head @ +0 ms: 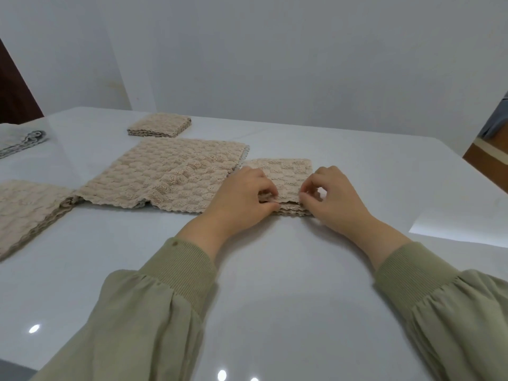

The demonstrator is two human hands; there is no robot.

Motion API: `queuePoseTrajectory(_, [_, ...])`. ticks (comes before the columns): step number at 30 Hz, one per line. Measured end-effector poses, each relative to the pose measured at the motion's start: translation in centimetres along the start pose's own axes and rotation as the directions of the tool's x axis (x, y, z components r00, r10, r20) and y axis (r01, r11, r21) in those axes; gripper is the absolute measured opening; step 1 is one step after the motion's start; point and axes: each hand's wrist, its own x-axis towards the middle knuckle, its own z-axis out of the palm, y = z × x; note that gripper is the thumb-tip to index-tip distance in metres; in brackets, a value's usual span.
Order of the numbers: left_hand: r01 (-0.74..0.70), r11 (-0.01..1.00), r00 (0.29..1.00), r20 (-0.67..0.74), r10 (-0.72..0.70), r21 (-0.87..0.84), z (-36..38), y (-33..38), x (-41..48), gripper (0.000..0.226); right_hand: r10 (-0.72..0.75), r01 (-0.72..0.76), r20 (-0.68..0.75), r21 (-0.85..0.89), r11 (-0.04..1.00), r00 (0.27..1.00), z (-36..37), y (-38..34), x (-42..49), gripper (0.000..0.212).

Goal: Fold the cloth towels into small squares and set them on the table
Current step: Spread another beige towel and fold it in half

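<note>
A glossy white counter [275, 270] seen from above. Both hands, in olive-green sleeves [170, 298], pinch the near edge of a small folded beige towel [286, 171] lying on the counter: the left hand [242, 196] at its left corner, the right hand [335, 199] at its right, each grip closed on the layered edge. Just left of it lies a larger, flatter beige towel [165, 177]. Behind that sits a small folded square [159, 125]. A stack of beige towels [24, 210] is at the far left. A grey cloth [24, 141] lies at the far-left edge.
</note>
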Motion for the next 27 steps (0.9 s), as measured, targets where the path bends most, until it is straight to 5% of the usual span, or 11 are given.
queuePoseTrajectory(5, [0.054,0.997,0.998,0.013,-0.053,-0.054,0.0,-0.2,-0.2,0.008,-0.182,0.193,0.066,-0.233,0.953,0.981,0.1,0.3,-0.6,0.027])
queuePoseTrajectory(15, [0.095,0.995,0.993,0.071,-0.093,-0.020,-0.3,0.1,-0.4,0.003,-0.340,0.307,-0.070,-0.287,0.907,0.938,0.0,-0.3,-1.1,0.006])
queuePoseTrajectory(20, [0.086,0.995,0.993,0.078,-0.083,-0.041,-0.3,0.0,-0.4,0.003,-0.291,0.305,0.091,-0.301,0.904,0.952,0.1,0.2,-1.3,0.008])
queuePoseTrajectory(27, [0.004,1.000,0.993,0.117,-0.006,0.013,-1.0,-0.4,-0.1,0.008,-0.266,0.280,0.088,-0.343,0.897,0.960,0.4,0.8,-1.2,0.015])
